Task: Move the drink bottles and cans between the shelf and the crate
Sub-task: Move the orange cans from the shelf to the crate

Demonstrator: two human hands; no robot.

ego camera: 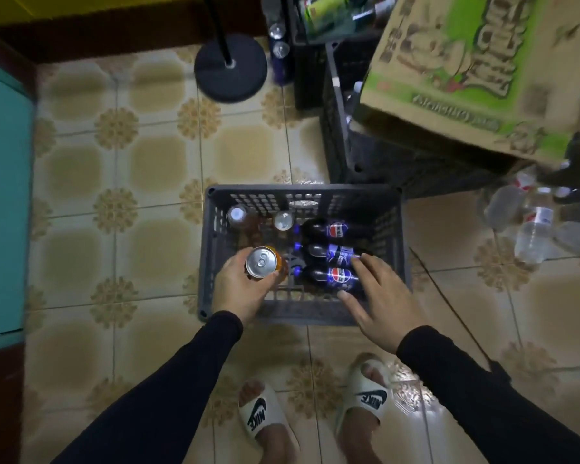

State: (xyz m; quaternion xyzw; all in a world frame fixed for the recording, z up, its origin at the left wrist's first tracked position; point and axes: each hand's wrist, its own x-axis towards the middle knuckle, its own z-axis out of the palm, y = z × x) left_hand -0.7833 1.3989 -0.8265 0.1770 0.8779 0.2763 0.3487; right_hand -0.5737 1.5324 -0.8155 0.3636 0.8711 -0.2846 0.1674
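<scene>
The patterned beige tiled floor [168,162] lies bare to the left of and beyond the grey perforated plastic crate [220,209], which sits just in front of the person's white slides [258,416]. On the right it is tighter: a stack of dark plastic crates [365,155] stands just beyond the grey crate's far right corner, with a green-printed cardboard box [466,72] tilted on top. Inside the grey crate, three dark cola bottles with blue labels [337,253] lie side by side along the right half, caps pointing left; a brown-drink bottle with a white cap [237,216] and a silver-topped can [283,220] stand upright near the far wall. The left hand [240,289] grips an orange can with a silver top [263,262] over the crate's near left corner. The right hand [380,296] is spread with straight fingers over the nearest cola bottle, above the near right rim. Clear water bottles [534,226] lie on the floor at right.
</scene>
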